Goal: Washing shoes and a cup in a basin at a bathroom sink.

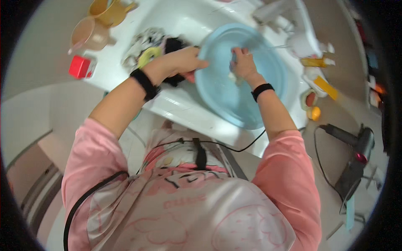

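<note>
A round light-blue plastic basin (216,108) rests in the white sink (166,102). My right hand (245,66) is inside the basin, its fingers closed on a small cloth (232,76); pale and bluish parts show, the rest is hidden. My left hand (188,61) is at the basin's left rim, with the thumb over the edge; blur hides whether it grips the rim. Beneath and beside that hand lies a heap of clothes (138,47), with black, yellow and patterned white pieces. A thin water stream (267,48) runs into the basin from the right.
Two plastic cups, one amber (110,14) and one pinkish (91,34), stand at the upper left near a red box (79,66). Pump bottles (314,62) line the right. A hair dryer (361,147) hangs lower right with its cord. A black cable (240,150) crosses my front.
</note>
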`<state>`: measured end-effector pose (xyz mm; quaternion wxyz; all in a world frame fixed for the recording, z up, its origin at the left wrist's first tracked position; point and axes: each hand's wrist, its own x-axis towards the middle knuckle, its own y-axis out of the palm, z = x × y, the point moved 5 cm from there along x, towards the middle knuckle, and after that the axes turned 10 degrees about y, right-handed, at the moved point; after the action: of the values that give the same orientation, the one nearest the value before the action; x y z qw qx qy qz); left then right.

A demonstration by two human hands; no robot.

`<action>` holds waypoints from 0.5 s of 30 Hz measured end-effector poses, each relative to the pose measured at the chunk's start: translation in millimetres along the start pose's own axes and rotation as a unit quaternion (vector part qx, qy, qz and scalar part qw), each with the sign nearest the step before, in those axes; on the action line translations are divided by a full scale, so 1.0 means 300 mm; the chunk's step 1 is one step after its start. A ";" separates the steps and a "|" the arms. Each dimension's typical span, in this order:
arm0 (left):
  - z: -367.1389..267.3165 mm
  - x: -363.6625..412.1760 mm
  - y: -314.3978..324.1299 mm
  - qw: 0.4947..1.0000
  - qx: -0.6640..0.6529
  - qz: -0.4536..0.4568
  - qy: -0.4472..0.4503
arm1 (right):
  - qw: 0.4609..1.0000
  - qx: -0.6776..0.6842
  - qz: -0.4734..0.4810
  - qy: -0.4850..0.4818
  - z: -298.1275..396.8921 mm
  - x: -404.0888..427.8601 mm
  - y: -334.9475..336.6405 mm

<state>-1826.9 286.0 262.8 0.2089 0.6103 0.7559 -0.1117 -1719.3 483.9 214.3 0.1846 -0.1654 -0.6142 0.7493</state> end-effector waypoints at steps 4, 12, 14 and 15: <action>-0.076 0.003 0.048 1.000 -0.012 -0.004 -0.024 | 0.915 -0.078 0.390 0.063 -0.253 -0.256 0.130; -0.130 0.029 0.094 0.999 -0.017 -0.013 -0.040 | 0.970 0.231 -0.045 0.067 -0.021 0.027 -0.048; -0.132 0.051 0.102 0.999 -0.002 -0.010 -0.041 | 0.956 0.276 -0.035 0.095 -0.054 0.037 0.006; -0.138 0.054 0.107 0.999 -0.007 -0.017 -0.043 | 0.940 0.320 -0.017 0.115 -0.040 0.045 0.011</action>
<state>-1806.1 325.2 294.8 0.2437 0.5907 0.7570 -0.1363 -1725.7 500.0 208.5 0.3099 -0.1721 -0.3188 0.8791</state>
